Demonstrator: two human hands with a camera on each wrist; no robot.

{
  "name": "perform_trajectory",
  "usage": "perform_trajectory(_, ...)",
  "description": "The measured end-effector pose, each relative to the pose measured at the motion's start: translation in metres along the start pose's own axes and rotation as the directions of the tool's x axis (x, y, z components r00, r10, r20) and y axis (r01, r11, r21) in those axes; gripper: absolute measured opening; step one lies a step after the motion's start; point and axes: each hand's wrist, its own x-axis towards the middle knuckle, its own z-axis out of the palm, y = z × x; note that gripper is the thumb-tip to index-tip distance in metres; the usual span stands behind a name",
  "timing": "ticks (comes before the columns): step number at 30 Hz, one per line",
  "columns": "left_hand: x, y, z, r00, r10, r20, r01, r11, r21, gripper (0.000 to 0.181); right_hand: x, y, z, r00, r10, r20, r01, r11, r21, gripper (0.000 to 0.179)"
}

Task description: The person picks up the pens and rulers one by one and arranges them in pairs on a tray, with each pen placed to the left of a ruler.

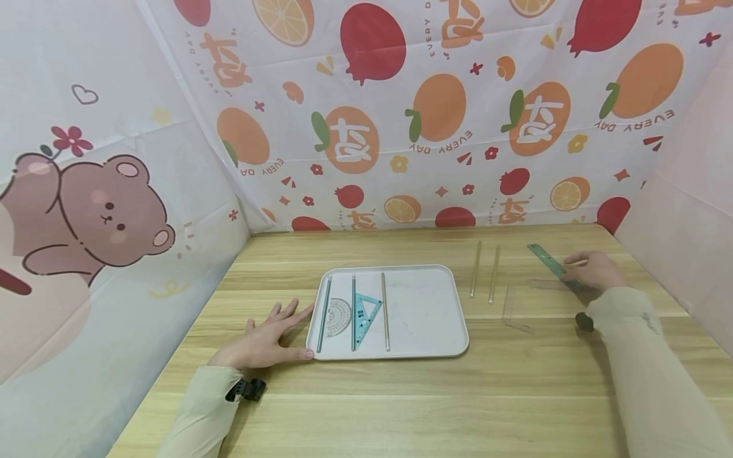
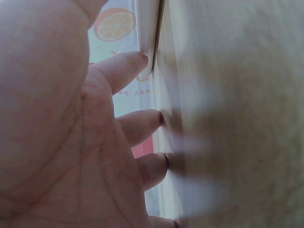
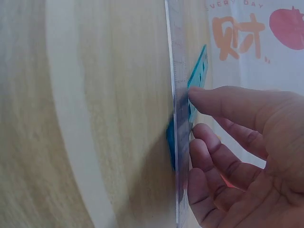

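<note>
From the head, the desk (image 1: 366, 407) is viewed from above and well back, facing forward and down toward a fruit-print cloth (image 1: 395, 140); left hand (image 1: 258, 343) and right hand (image 1: 595, 270) are included. From the left wrist, that hand is seen very near and sideways, the desk turned upright at right; the tray (image 1: 424, 312) edge is shared with the head view. From the right wrist, the other hand is seen close, desk at left; the green ruler (image 1: 545, 257) is likewise shared.

Teal ruler (image 1: 547, 259), white tray (image 1: 425, 312)
</note>
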Motion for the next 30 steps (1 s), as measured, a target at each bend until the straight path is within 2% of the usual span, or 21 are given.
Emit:
perform_trajectory(18,-0.001,0.001,0.0,1.0,0.006,0.002,-0.006,1.0,-0.008,0.102,0.0,-0.011,0.002,1.0,0.007,-0.012,-0.008,0.999,-0.041,0.064)
perform_trajectory(30,-0.002,0.004,-0.002,1.0,0.001,0.008,-0.001,1.0,-0.009,0.101,0.004,-0.01,0.002,0.999,0.036,0.031,-0.035,0.999,-0.029,0.069)
